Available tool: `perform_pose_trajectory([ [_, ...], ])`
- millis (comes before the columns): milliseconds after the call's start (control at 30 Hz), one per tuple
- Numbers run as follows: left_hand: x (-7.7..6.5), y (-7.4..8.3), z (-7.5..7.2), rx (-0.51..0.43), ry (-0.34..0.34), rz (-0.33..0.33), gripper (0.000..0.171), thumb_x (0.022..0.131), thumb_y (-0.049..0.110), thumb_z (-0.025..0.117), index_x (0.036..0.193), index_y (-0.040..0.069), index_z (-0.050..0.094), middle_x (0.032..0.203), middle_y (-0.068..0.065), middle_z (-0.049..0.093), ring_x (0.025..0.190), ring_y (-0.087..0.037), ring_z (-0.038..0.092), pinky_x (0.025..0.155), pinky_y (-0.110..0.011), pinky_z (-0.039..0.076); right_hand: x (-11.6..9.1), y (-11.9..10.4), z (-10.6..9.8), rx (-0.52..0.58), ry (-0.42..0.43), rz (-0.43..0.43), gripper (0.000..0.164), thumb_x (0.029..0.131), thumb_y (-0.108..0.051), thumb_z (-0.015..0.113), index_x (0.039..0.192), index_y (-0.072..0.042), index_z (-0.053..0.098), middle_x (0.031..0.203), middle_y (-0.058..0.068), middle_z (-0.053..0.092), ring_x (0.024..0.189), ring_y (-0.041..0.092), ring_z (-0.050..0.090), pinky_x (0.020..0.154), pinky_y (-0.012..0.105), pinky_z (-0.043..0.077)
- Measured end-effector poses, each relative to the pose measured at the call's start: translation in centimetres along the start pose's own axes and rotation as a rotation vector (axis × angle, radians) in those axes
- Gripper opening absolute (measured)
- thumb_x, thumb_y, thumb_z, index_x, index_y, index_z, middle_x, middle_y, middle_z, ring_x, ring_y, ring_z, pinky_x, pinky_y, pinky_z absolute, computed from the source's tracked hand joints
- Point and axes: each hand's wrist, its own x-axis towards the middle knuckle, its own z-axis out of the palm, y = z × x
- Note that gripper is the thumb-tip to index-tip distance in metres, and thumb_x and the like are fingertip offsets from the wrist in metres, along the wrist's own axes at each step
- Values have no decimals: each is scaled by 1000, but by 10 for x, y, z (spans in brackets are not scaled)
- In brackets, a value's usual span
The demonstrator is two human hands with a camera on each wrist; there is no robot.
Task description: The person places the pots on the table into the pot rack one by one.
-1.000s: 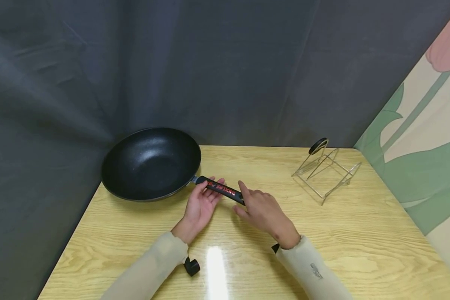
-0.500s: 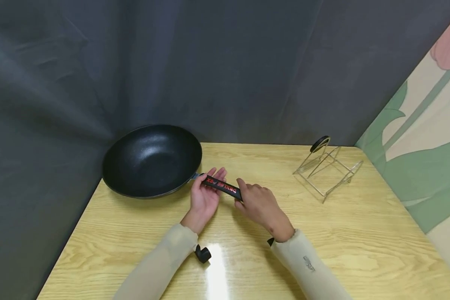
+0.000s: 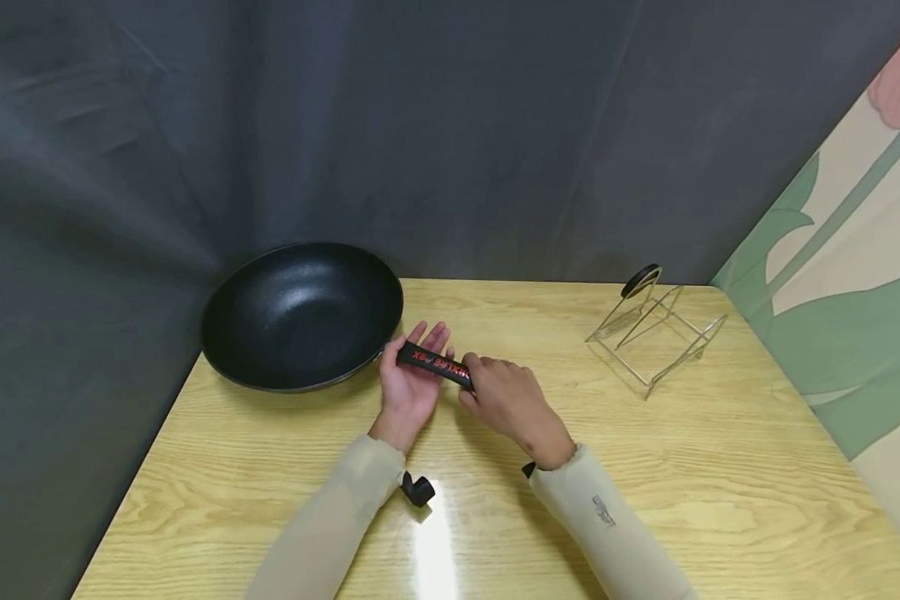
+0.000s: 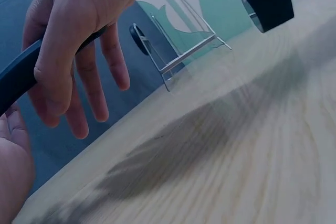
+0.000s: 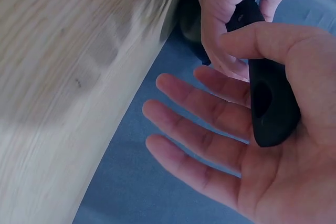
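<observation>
A black wok is at the left of the table in the head view. Its black handle, with red lettering, points towards the right. My left hand lies palm up under the handle near the wok, fingers extended beyond it and thumb beside it. Over the handle's far end is my right hand. The right wrist view shows the handle end, with its hanging hole, lying against the right palm. There the right thumb crosses the handle while the other right fingers stretch out straight.
A metal wire rack with a black round piece at its top stands at the back right of the wooden table. A dark curtain hangs along the back and left. A flower-patterned cloth covers the right side.
My right hand has slid left along the handle, covering more of its end. My left hand has shifted slightly right and up beneath it. The wok stays by the curtain.
</observation>
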Motion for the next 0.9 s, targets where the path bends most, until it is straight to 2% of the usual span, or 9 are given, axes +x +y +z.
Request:
perform_pose_trajectory([
  [200,5,2,6,-61,34,16,36,107,30,34,121,4,54,105,-12,66,96,-23,69,78,-33,54,9,-5,-3,70,-41,23,22,91,-23,72,100,-7,60,78,2,58,65,22,57,57,45,52],
  [433,13,-1,17,-218,96,26,27,105,27,40,106,5,56,90,-9,60,78,-21,63,67,-29,54,21,-8,-4,145,-107,75,19,94,-21,70,99,-6,60,82,7,63,70,26,62,63,47,54],
  [633,15,-3,18,-232,138,40,25,106,26,42,100,6,56,86,-7,58,74,-18,57,65,-27,51,24,-7,-3,199,-154,107,17,94,-22,71,96,-8,60,76,6,60,65,23,59,60,43,52],
  [900,14,-2,23,-255,192,33,23,106,24,45,92,8,54,79,-5,58,69,-17,53,58,-24,44,24,-5,-1,265,-158,98,16,94,-19,70,87,-8,61,68,4,56,57,20,54,52,36,46],
])
